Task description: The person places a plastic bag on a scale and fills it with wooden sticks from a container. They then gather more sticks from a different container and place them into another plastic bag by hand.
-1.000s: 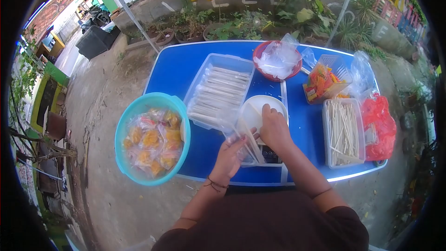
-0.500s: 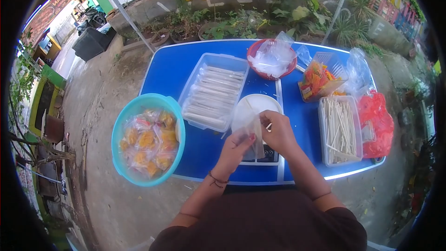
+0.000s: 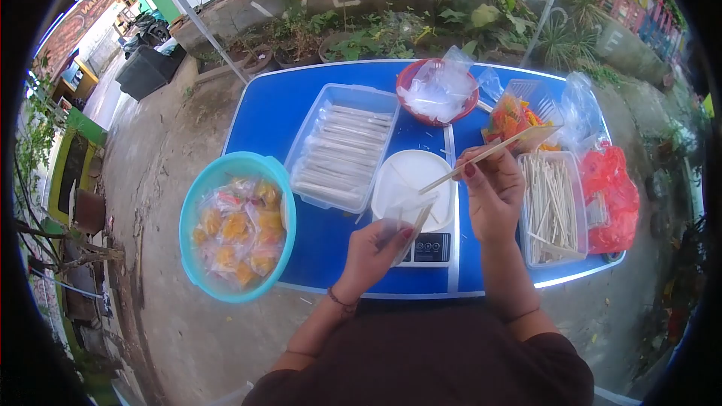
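My left hand [image 3: 367, 257] pinches a small clear plastic bag [image 3: 398, 218], with pale stick-like pieces along its right side. Raised higher to the right, my right hand [image 3: 492, 192] grips a thin bundle of long pale sticks [image 3: 440, 180] between thumb and fingers. The bundle's lower end points down toward the bag, and its upper end fans out over the orange-filled basket. Beneath both hands stands a white kitchen scale [image 3: 406, 169] with a dark button panel; one thin stick lies on its plate.
A clear tub of bagged sticks [image 3: 301, 143] and a turquoise basin [image 3: 289, 180] of bagged orange food stand left. Behind the scale is a red bowl [image 3: 472, 107] of plastic bags. Rightward are a clear basket [image 3: 553, 109], a box of loose sticks [image 3: 580, 210] and a red bag [image 3: 617, 203].
My hands have separated. The right hand has risen up and right with the sticks, which now show plainly; the left hand has moved slightly down and left, keeping the plastic bag.
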### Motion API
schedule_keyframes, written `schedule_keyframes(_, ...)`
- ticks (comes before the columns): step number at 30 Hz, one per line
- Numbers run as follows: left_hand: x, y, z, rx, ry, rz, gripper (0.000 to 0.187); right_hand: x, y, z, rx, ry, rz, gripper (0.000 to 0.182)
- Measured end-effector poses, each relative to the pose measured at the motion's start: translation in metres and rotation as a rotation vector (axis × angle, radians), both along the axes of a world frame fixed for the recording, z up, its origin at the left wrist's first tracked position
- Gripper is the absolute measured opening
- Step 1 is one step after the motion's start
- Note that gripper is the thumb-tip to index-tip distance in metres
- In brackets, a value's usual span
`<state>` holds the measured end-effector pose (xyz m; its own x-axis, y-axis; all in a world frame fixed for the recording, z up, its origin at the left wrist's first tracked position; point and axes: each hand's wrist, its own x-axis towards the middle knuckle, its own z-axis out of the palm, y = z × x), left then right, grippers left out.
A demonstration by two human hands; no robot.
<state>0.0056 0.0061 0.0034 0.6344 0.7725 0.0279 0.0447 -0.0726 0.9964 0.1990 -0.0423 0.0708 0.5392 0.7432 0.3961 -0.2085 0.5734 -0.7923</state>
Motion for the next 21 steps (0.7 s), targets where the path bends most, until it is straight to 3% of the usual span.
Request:
schedule_keyframes(6,0.0,0.0,0.011,-0.026,0.051,-0.068,0.019,0.006,0.003,-0.007,0.145,0.118,-0.067,0.016)
schedule_keyframes(12,-0.002,0.005,0.019,-0.031,0.101,-0.177,0.021,0.011,0.0,-0.014,-0.095,-0.026,0.115,0.014)
schedule_keyframes(17,-0.004,0.01,0.027,-0.177,0.017,-0.24,0.037,0.02,0.0,-0.031,-0.227,-0.121,0.209,0.016)
schedule_keyframes(21,-0.006,0.011,0.029,-0.138,0.026,-0.226,0.039,0.02,0.0,-0.027,-0.242,-0.012,0.171,0.023)
